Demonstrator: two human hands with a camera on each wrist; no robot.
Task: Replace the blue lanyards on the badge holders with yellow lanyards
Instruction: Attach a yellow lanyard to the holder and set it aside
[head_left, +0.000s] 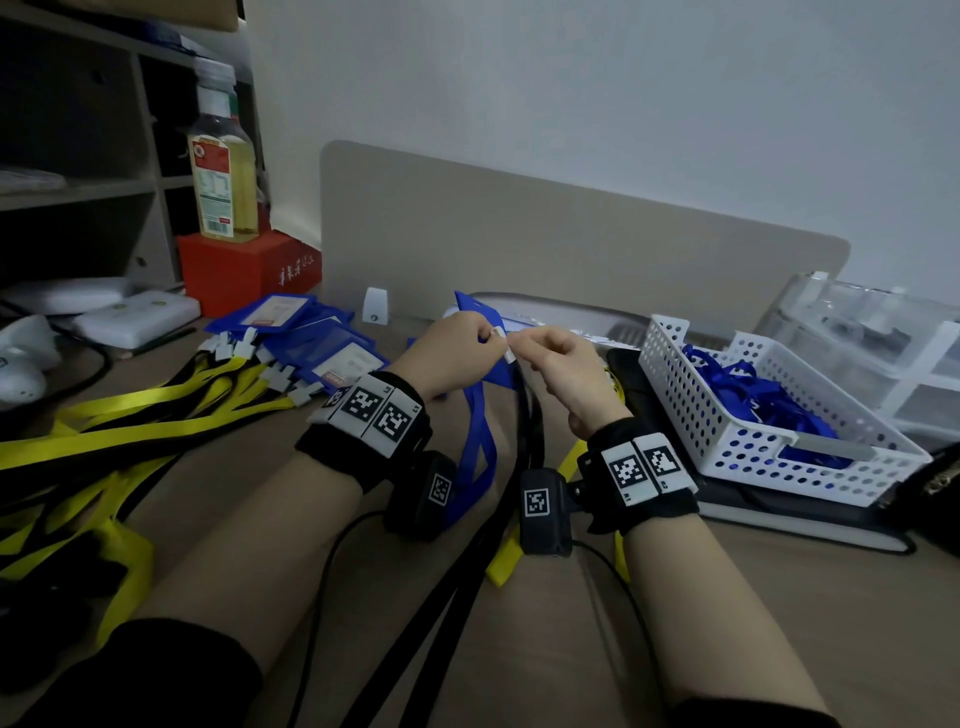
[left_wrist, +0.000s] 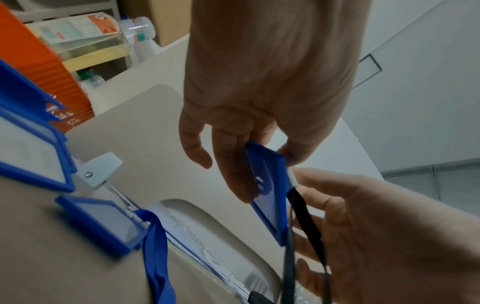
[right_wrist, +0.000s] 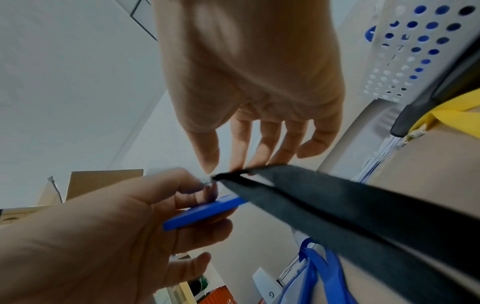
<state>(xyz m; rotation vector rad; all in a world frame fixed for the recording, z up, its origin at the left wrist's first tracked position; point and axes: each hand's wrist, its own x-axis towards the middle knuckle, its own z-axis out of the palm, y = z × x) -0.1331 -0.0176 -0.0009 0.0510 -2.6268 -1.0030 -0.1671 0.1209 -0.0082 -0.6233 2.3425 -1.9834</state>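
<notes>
While raised above the bench:
Left hand (head_left: 451, 349): pinching blue badge holder (left_wrist: 267, 191).
Right hand (head_left: 561, 369): pinching white clip (head_left: 509, 354) of dark lanyard (right_wrist: 350, 207).
White basket (head_left: 675, 384): bench's right edge, holding blue lanyards (head_left: 753, 395).

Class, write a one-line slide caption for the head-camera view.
Left hand holds a blue badge holder while right hand pinches a lanyard clip to it.

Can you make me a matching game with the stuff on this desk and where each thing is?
Things:
1. badge holder
2. white basket
3. oil bottle
4. yellow lanyards

Places:
A. on the red box
B. spread over the desk's left side
C. held in the left hand
D. on the right, with blue lanyards inside

Pairs: 1-C, 2-D, 3-A, 4-B
</notes>
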